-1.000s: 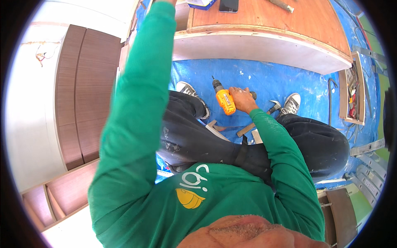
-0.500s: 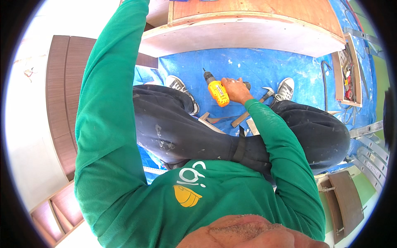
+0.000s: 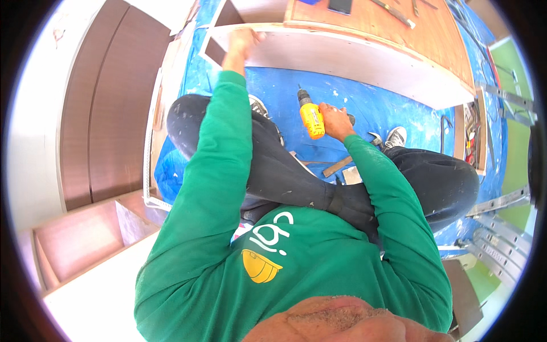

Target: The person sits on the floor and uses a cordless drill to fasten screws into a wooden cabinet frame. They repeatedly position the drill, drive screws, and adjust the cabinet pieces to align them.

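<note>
My right hand point(image 3: 337, 122) is wrapped round the grip of a yellow and black cordless drill point(image 3: 311, 118), whose bit points toward the wooden cabinet point(image 3: 342, 57). The drill is held over the blue sheet between my feet. At the near left corner of the cabinet, my left hand point(image 3: 242, 44) is at the upper edge of the pale side panel. Its fingers are blurred, so I cannot make out whether they grip the edge. Behind my right wrist lies a hammer point(image 3: 337, 166), partly covered by my sleeve.
Blue sheeting point(image 3: 279, 82) covers the floor. On the cabinet top lies a brush-like tool point(image 3: 393, 12) among other tools. A wooden tool box point(image 3: 483, 137) stands at the right, near an aluminium ladder point(image 3: 498, 245). Brown panels point(image 3: 122, 108) stand at the left.
My left arm has come down and in, bringing the hand into view at the cabinet corner. The view has shifted left, showing more of the cabinet top. My right hand still holds the drill.
</note>
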`<control>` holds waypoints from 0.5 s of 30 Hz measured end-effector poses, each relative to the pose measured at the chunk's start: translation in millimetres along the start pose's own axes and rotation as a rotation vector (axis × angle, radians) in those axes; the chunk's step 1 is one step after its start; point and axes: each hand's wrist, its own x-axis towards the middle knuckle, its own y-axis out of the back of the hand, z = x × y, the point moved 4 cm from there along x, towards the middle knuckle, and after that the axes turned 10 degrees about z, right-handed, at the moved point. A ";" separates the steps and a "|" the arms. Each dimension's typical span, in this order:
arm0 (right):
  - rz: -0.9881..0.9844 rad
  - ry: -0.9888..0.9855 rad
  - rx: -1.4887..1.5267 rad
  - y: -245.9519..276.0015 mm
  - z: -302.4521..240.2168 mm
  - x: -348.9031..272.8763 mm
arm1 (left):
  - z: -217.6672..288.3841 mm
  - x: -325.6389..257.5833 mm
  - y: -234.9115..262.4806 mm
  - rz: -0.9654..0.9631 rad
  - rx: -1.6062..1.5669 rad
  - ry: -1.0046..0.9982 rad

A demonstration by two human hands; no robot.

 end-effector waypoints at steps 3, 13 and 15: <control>0.021 0.027 0.034 4.0 -33.3 1.7 | -123.1 -21.2 10.5 0.069 -0.281 0.419; 0.045 0.250 -0.064 -3.0 -59.8 22.3 | -121.1 -120.4 -20.8 -0.050 -0.270 0.642; 0.055 0.254 -0.057 -9.3 -60.0 28.3 | -121.3 -122.8 -17.7 -0.052 -0.309 0.697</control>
